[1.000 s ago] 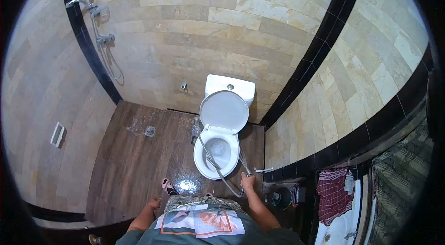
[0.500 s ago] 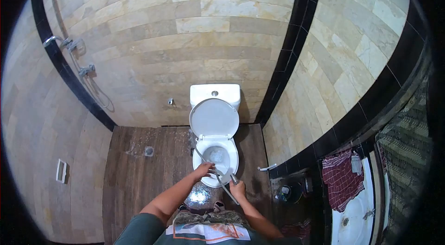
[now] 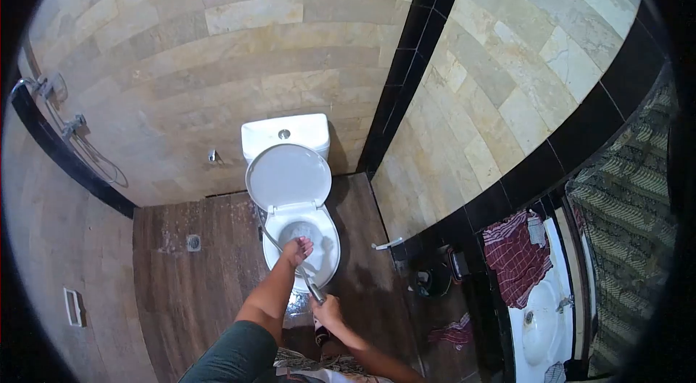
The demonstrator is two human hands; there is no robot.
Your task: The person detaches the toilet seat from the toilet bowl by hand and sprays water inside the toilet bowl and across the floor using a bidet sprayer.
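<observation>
A white toilet (image 3: 335, 247) stands against the tiled wall with its lid (image 3: 288, 174) raised. My right hand (image 3: 328, 308) is closed around a metal spray nozzle (image 3: 315, 290) just in front of the bowl's front rim. From it a grey hose (image 3: 269, 236) runs past the left side of the seat. My left hand (image 3: 297, 249) is over the bowl, palm up and fingers apart, with nothing seen in it. Some whitish water shows in the bowl behind that hand.
A shower fixture (image 3: 74, 124) hangs on the left wall, above a floor drain (image 3: 193, 242). To the right are a dark bucket (image 3: 433, 280), a sink (image 3: 540, 325) with a red checked cloth (image 3: 516, 258), another cloth (image 3: 453, 332) lower down and a patterned curtain (image 3: 629, 238).
My left hand has come up from beside my body and now reaches over the bowl, palm turned up. My right hand has brought the nozzle in front of the bowl. The view has shifted right.
</observation>
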